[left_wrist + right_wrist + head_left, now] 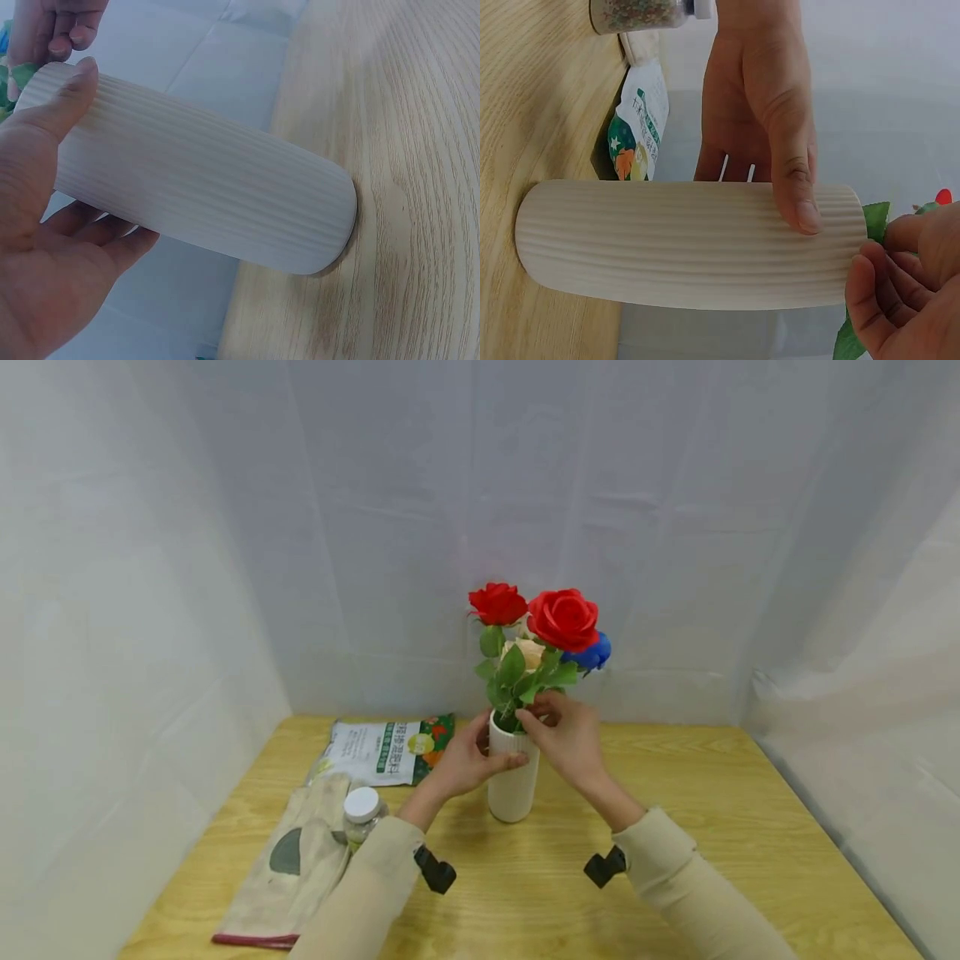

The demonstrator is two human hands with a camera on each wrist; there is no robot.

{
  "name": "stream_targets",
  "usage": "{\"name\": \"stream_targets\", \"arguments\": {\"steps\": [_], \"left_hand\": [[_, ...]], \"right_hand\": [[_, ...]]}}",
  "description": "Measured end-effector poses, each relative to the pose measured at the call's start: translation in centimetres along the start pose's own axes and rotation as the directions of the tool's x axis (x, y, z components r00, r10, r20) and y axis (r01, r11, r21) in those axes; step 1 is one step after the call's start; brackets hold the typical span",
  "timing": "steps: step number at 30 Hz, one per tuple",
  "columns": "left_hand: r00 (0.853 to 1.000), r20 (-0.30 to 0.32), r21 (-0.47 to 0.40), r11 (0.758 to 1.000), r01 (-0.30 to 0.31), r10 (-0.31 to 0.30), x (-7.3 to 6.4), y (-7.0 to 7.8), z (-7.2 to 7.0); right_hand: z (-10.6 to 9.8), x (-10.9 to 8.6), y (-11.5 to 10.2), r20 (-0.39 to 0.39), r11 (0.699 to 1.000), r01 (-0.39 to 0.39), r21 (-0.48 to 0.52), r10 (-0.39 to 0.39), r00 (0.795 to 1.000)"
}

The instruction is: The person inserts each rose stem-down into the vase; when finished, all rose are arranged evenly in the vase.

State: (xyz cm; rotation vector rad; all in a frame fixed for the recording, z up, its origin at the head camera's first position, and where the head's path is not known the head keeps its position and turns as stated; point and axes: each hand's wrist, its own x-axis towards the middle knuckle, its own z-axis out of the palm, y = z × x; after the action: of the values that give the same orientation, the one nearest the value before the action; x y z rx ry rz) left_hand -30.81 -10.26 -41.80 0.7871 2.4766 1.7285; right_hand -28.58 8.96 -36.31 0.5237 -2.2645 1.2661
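Observation:
A white ribbed vase (pixel 513 785) stands upright on the table, holding several flowers. Two are red roses (pixel 564 620), one is a cream rose (pixel 529 653), and a blue flower (pixel 591 652) leans out to the right. My left hand (pixel 468 760) grips the vase's upper part, its thumb across the front and its fingers behind, as the left wrist view also shows. At the rim, the curled fingers of my right hand (pixel 570 739) pinch into the green leaves (pixel 876 217) and a flower stem. The exact spot between the fingertips is partly hidden.
Left of the vase, a printed bag (pixel 375 752) lies near the table's back edge. Pale work gloves (pixel 300 860) lie in front of it. Beside them stands a clear jar with a white lid (pixel 362 805), with coloured granules visible in the right wrist view. White sheeting (pixel 375 527) surrounds the table.

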Motion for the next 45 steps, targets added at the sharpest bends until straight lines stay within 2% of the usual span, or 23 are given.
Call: {"name": "stream_targets", "arguments": {"steps": [5,9,16,19,25,32,38,42,45], "left_hand": [[1.000,-0.011,0.001,1.000,0.024,-0.024,0.0,-0.1,0.1],[1.000,-0.019,-0.004,1.000,0.022,-0.022,0.1,-0.2,0.2],[0.999,-0.022,-0.007,1.000,0.023,-0.023,0.0,-0.2,0.3],[0.999,-0.026,-0.005,1.000,0.022,-0.022,0.0,-0.2,0.2],[1.000,-0.021,-0.007,1.000,0.006,-0.006,0.1,-0.3,0.1],[1.000,-0.009,-0.008,1.000,0.016,-0.016,-0.1,-0.4,0.1],[1.000,-0.010,-0.013,1.000,0.014,-0.014,-0.1,-0.2,0.0],[1.000,-0.017,-0.009,1.000,0.014,-0.014,-0.2,0.0,-0.1],[1.000,-0.018,-0.006,1.000,0.016,-0.016,-0.2,0.0,-0.1]], "right_hand": [[0.1,0.1,-0.2,-0.021,0.996,-0.043,0.082,0.044,0.999],[0.0,0.3,-0.5,-0.079,0.987,-0.003,0.160,0.016,0.997],[0.0,0.8,-0.5,-0.161,0.952,0.068,0.299,-0.020,0.987],[0.0,0.8,-0.4,-0.169,0.953,0.073,0.293,-0.024,0.985],[0.2,0.5,-0.4,-0.144,0.968,0.032,0.247,0.004,0.990],[1.0,-0.3,-0.1,-0.120,0.995,0.022,0.102,-0.009,0.993],[1.2,-0.4,-0.2,-0.090,0.994,0.023,0.109,-0.013,0.996],[1.2,-0.3,0.2,-0.099,0.991,0.057,0.124,-0.045,0.994],[1.2,-0.4,0.6,-0.102,0.986,0.048,0.160,-0.032,0.994]]}}
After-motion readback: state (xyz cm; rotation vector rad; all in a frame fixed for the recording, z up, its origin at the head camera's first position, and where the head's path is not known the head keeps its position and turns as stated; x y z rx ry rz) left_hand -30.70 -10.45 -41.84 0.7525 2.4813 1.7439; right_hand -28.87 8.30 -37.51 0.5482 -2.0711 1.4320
